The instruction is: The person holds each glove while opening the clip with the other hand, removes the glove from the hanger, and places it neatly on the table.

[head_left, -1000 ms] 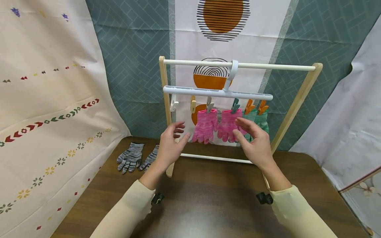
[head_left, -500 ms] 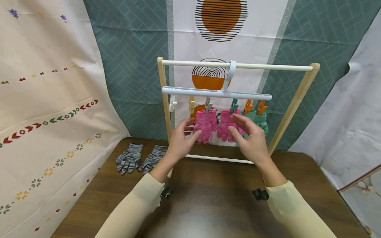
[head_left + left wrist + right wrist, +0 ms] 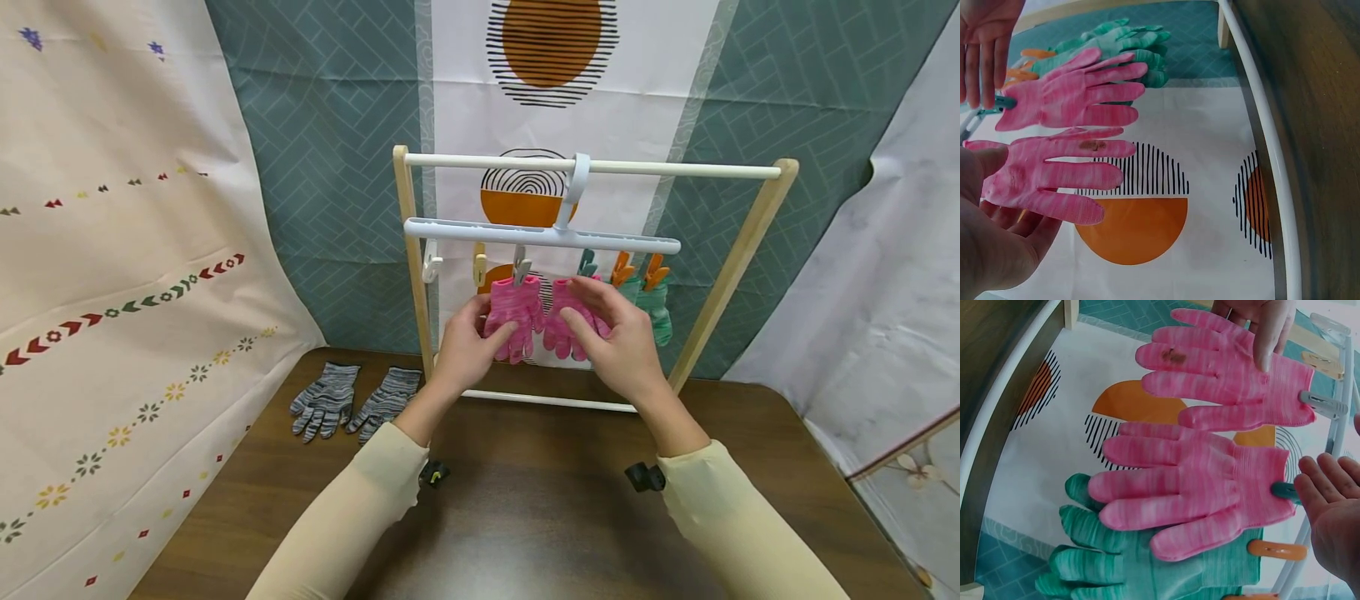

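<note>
Two pink gloves hang fingers down from a pale blue hanger (image 3: 495,231). My left hand (image 3: 463,348) holds the left pink glove (image 3: 516,302), thumb across its front and fingers behind. A brown stain (image 3: 1174,356) marks one finger of that glove, which a grey clip (image 3: 520,265) grips at the cuff. The right pink glove (image 3: 1172,481) hangs from a teal clip (image 3: 587,262). My right hand (image 3: 618,337) is beside that clip and cuff, fingers fairly straight, overlapping the glove in the head view.
Green gloves (image 3: 657,312) hang at the right from orange clips (image 3: 622,268). A white clip (image 3: 431,262) and a yellow clip (image 3: 479,265) hang at the left without gloves. The wooden rack (image 3: 738,267) stands on a brown table (image 3: 525,492). Grey striped gloves (image 3: 326,402) lie at the left.
My left hand has moved right and up to the left pink glove and now holds it. My right hand has shifted slightly left and up, nearer the teal clip.
</note>
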`<act>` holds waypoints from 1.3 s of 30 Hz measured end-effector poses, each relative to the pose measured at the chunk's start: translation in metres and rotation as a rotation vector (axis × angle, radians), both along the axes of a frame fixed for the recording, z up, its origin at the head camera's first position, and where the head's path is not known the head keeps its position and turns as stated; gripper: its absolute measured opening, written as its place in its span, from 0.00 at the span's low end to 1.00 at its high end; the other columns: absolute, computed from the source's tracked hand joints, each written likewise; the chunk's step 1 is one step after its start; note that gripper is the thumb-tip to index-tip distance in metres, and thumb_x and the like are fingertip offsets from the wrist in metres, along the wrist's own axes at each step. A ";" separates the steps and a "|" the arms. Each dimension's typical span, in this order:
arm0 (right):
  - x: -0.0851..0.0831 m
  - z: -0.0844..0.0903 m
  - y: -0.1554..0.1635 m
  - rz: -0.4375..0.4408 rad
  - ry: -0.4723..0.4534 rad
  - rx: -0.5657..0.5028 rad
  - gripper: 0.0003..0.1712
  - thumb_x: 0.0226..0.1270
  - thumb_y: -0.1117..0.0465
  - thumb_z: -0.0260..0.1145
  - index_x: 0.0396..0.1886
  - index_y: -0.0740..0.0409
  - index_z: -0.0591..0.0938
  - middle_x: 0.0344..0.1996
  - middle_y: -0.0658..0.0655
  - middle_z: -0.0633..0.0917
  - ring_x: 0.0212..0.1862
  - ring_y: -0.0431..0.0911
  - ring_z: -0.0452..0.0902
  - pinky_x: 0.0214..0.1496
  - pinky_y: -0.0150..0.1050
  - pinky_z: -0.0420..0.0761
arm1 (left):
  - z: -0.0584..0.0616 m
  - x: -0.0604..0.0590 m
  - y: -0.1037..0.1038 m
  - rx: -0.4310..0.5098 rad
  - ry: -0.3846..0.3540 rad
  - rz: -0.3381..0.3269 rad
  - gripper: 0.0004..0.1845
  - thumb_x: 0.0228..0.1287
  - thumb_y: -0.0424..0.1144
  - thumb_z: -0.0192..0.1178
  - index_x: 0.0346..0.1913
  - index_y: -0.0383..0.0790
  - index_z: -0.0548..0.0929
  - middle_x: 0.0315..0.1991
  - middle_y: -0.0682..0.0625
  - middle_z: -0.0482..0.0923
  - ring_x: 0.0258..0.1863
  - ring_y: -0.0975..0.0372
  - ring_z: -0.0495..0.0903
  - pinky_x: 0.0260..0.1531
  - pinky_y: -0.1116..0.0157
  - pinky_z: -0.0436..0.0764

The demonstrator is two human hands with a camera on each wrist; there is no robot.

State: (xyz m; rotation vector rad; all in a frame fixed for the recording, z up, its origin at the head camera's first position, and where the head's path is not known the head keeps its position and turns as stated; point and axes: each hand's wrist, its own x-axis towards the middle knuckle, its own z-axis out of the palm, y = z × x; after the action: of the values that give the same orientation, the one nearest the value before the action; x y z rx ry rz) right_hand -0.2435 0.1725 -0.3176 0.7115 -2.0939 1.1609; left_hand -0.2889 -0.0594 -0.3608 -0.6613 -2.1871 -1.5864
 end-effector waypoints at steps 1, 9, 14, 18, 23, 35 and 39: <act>0.000 0.000 -0.001 0.004 -0.001 0.004 0.28 0.74 0.63 0.73 0.70 0.63 0.79 0.64 0.56 0.85 0.66 0.51 0.82 0.66 0.36 0.78 | 0.000 0.000 0.000 0.005 -0.003 -0.004 0.28 0.72 0.38 0.71 0.69 0.32 0.77 0.56 0.40 0.85 0.47 0.52 0.87 0.48 0.57 0.88; -0.007 0.006 -0.013 0.055 -0.012 -0.002 0.28 0.76 0.63 0.71 0.72 0.64 0.78 0.65 0.60 0.84 0.66 0.52 0.81 0.66 0.48 0.79 | 0.001 -0.001 0.003 0.053 -0.007 -0.040 0.22 0.73 0.33 0.69 0.65 0.29 0.79 0.55 0.39 0.86 0.49 0.52 0.88 0.51 0.57 0.87; -0.010 0.013 -0.019 0.061 -0.042 -0.010 0.28 0.78 0.62 0.70 0.72 0.64 0.77 0.66 0.60 0.83 0.68 0.53 0.80 0.67 0.49 0.78 | 0.001 -0.001 0.004 0.062 -0.012 -0.037 0.18 0.76 0.32 0.65 0.62 0.27 0.80 0.49 0.38 0.88 0.43 0.55 0.87 0.44 0.59 0.87; -0.013 0.018 -0.023 0.072 -0.079 -0.018 0.27 0.79 0.60 0.68 0.73 0.64 0.77 0.67 0.60 0.82 0.69 0.54 0.79 0.68 0.50 0.77 | 0.000 0.000 0.003 0.061 -0.013 -0.041 0.16 0.78 0.32 0.63 0.61 0.26 0.81 0.49 0.38 0.88 0.42 0.56 0.86 0.43 0.60 0.87; -0.017 0.022 -0.027 0.100 -0.121 -0.033 0.27 0.81 0.58 0.66 0.73 0.63 0.76 0.67 0.62 0.82 0.69 0.53 0.79 0.69 0.50 0.77 | 0.000 0.002 0.003 0.081 0.012 -0.059 0.14 0.78 0.30 0.62 0.59 0.25 0.83 0.47 0.38 0.88 0.39 0.56 0.84 0.39 0.65 0.84; -0.024 0.028 -0.038 0.179 -0.196 -0.109 0.27 0.82 0.60 0.65 0.74 0.65 0.75 0.68 0.61 0.81 0.68 0.52 0.78 0.70 0.47 0.76 | 0.000 0.008 0.007 0.103 -0.005 -0.106 0.13 0.77 0.29 0.61 0.58 0.25 0.82 0.45 0.38 0.87 0.37 0.58 0.82 0.39 0.66 0.82; -0.025 0.028 -0.040 0.197 -0.215 -0.143 0.26 0.83 0.59 0.64 0.73 0.65 0.76 0.67 0.60 0.82 0.67 0.52 0.79 0.69 0.45 0.78 | 0.000 0.012 0.008 0.109 -0.021 -0.115 0.13 0.78 0.29 0.61 0.58 0.25 0.81 0.46 0.38 0.87 0.39 0.58 0.83 0.39 0.66 0.82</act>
State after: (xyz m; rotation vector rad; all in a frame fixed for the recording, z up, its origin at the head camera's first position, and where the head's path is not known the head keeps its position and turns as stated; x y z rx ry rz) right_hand -0.2683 0.1321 -0.2898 0.7673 -2.1226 1.5396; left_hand -0.2773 -0.0514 -0.3613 -0.7519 -2.0940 -1.7637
